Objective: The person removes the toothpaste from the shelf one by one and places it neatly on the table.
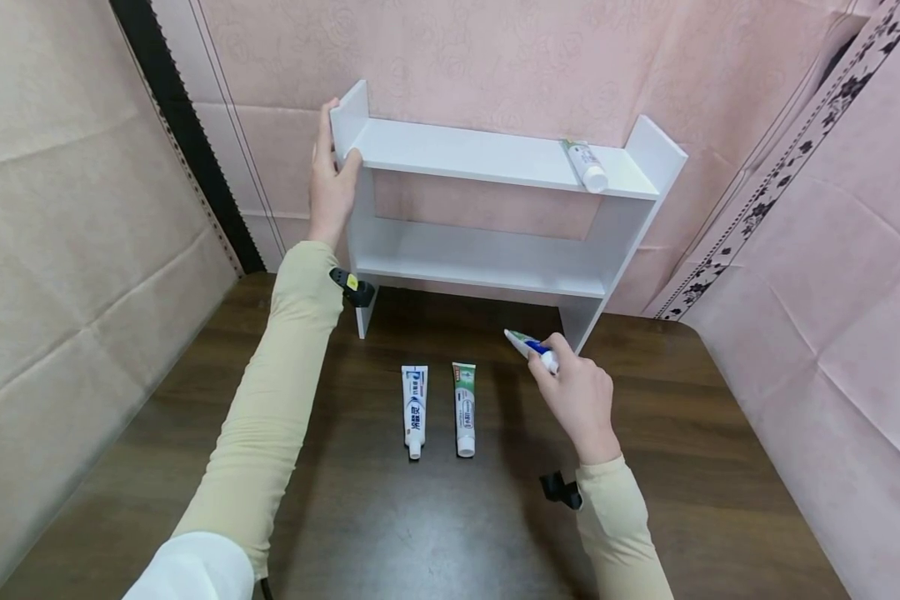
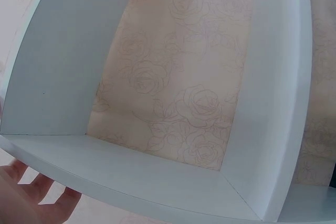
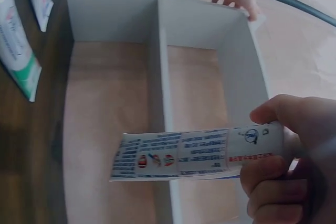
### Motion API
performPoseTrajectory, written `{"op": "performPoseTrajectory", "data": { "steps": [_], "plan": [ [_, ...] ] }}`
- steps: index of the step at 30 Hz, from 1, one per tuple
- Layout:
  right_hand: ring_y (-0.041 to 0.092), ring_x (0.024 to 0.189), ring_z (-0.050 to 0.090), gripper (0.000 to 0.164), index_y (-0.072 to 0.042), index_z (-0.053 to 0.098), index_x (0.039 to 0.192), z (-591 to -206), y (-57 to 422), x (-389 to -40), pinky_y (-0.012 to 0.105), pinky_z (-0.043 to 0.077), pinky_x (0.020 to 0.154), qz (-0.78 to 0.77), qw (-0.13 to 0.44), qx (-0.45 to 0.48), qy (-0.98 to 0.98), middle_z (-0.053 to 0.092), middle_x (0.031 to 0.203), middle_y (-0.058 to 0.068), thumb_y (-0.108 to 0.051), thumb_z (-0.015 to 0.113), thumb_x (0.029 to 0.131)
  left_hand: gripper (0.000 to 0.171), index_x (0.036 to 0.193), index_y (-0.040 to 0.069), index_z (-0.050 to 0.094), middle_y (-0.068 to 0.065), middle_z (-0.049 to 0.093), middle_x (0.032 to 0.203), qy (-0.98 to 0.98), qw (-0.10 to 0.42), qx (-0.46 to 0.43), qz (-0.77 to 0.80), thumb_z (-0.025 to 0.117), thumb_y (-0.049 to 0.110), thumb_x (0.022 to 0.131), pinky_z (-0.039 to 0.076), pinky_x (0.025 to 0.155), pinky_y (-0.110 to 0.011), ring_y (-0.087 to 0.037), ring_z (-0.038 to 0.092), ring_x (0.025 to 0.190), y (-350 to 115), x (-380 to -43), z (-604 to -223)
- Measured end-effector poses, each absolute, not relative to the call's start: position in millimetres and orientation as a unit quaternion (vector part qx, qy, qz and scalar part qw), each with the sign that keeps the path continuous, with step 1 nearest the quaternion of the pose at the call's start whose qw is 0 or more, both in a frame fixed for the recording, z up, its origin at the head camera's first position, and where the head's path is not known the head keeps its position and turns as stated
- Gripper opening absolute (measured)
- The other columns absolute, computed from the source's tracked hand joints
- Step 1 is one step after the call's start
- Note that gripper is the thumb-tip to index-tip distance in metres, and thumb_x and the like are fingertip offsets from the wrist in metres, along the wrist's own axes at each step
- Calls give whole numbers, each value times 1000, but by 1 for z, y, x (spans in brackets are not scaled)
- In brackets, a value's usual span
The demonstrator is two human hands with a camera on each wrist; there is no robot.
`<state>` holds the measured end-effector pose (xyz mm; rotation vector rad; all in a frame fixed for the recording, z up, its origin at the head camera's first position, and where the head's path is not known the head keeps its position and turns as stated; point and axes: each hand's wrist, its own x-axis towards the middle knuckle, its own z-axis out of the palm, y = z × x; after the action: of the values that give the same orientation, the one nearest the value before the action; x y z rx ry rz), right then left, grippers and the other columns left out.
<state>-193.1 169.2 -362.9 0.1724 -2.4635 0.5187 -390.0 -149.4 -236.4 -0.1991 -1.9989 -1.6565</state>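
Note:
A white two-tier shelf [image 1: 480,254] stands on the table. My left hand [image 1: 332,192] grips the upper part of its left side panel, thumb at the front edge; in the left wrist view, fingers [image 2: 39,190] show on the panel's outer side. Low before the shelf's right side, my right hand [image 1: 581,400] pinches a toothpaste tube [image 1: 522,340] near its cap end. Printed text covers this tube's face [image 3: 202,153] in the right wrist view, its flat end pointing away from the hand.
Another toothpaste tube [image 1: 587,167] lies on the top board's right part, cap forward. A blue-white tube [image 1: 415,408] and a green-white tube [image 1: 465,408] lie side by side on the dark wooden table [image 1: 390,525]. Pink patterned cloth [image 1: 495,58] hangs behind the shelf.

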Motion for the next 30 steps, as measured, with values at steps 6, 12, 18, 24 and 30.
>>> {"op": "performPoseTrajectory", "data": {
  "steps": [6, 12, 18, 24, 30],
  "plan": [
    [18, 44, 39, 17, -11, 61, 91, -379, 174, -196, 29, 27, 42, 181, 231, 68, -953, 49, 51, 3, -27, 64, 89, 63, 148, 50, 24, 7, 34, 151, -739, 263, -70, -616, 42, 17, 97, 42, 95, -33, -12, 44, 119, -150, -390, -237],
    [17, 46, 40, 18, -10, 62, 89, -396, 175, -199, 28, 29, 42, 172, 163, 61, -970, 50, 54, 2, -27, 64, 88, 64, 149, 48, 22, 8, 33, 153, -740, 263, -71, -615, 43, 17, 98, 42, 97, -33, -11, 43, 121, -150, -390, -237],
    [17, 46, 43, 22, -7, 61, 98, -412, 172, -199, 28, 31, 42, 172, 142, 50, -974, 58, 60, 7, -26, 66, 87, 63, 150, 47, 22, 9, 31, 154, -741, 263, -75, -613, 42, 18, 98, 41, 99, -33, -9, 41, 123, -149, -389, -235],
    [21, 52, 49, 40, -4, 59, 118, -422, 170, -198, 30, 37, 44, 155, 70, 37, -985, 69, 82, 17, -27, 63, 86, 63, 152, 41, 23, 7, 33, 154, -737, 262, -73, -619, 42, 15, 98, 41, 97, -32, -10, 41, 120, -146, -378, -229],
    [26, 64, 57, 53, -5, 55, 133, -427, 171, -198, 37, 44, 52, 134, 1, 33, -990, 70, 101, 23, -27, 62, 86, 63, 152, 41, 23, 6, 33, 154, -740, 260, -70, -617, 42, 16, 98, 41, 99, -33, -10, 41, 122, -144, -371, -227]
  ]
}}
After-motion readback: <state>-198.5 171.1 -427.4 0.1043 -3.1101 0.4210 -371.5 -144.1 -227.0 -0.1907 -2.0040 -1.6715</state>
